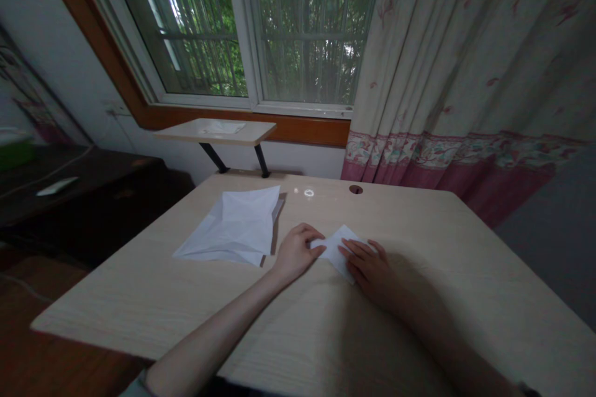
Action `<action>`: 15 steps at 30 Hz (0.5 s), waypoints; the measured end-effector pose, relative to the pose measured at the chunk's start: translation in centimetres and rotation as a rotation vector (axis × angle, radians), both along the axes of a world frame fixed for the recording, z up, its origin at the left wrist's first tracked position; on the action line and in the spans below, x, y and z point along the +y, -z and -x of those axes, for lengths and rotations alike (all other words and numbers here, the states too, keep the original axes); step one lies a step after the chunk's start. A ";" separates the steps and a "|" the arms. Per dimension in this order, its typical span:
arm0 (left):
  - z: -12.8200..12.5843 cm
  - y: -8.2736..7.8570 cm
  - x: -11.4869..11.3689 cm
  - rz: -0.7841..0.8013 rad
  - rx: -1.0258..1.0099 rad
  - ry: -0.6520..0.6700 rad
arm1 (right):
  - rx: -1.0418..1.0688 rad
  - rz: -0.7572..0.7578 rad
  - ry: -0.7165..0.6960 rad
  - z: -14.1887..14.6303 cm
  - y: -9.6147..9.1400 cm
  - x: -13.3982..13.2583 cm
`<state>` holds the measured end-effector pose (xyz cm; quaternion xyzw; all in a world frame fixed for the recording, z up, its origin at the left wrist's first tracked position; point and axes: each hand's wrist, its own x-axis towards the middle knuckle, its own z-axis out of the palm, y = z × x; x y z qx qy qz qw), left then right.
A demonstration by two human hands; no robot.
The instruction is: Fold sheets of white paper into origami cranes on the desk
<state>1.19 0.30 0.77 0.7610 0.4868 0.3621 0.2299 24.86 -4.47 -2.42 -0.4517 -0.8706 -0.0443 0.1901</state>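
Observation:
A small folded piece of white paper (342, 237) lies on the light wooden desk (298, 322), its corners pointing away from me and toward me. At its left end, my left hand (300, 248) pinches the narrow tip between thumb and fingers. My right hand (367, 263) rests on the right part of the paper with the fingers stretched out flat, covering that side. To the left of my left hand lie creased sheets of white paper (237, 223), stacked loosely on one another.
A raised shelf (186, 130) on black supports stands at the desk's back left, with crumpled white paper (221, 128) on it. A round cable hole (356, 189) is near the back edge. A dark cabinet (93, 180) stands left; a curtain (428, 105) hangs behind right.

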 end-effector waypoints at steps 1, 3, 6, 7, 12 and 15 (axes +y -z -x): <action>0.1 0.0 0.0 -0.039 0.026 -0.006 | -0.001 0.000 0.003 0.0 0.0 0.0; 0.1 -0.1 -0.1 -0.097 0.063 -0.010 | -0.002 -0.006 0.008 0.0 0.0 0.0; -0.1 -0.4 -0.5 -0.119 0.102 0.016 | -0.010 -0.016 0.000 0.1 -0.1 -0.1; -0.1 -0.5 -0.6 -0.120 0.119 0.026 | -0.009 -0.019 -0.001 0.1 -0.2 -0.1; -0.4 -0.8 -1.3 -0.115 0.192 0.080 | 0.019 -0.036 0.006 0.2 -0.4 -0.1; -0.4 -0.6 -1.2 -0.123 0.193 0.081 | 0.050 -0.051 0.005 0.1 -0.4 -0.1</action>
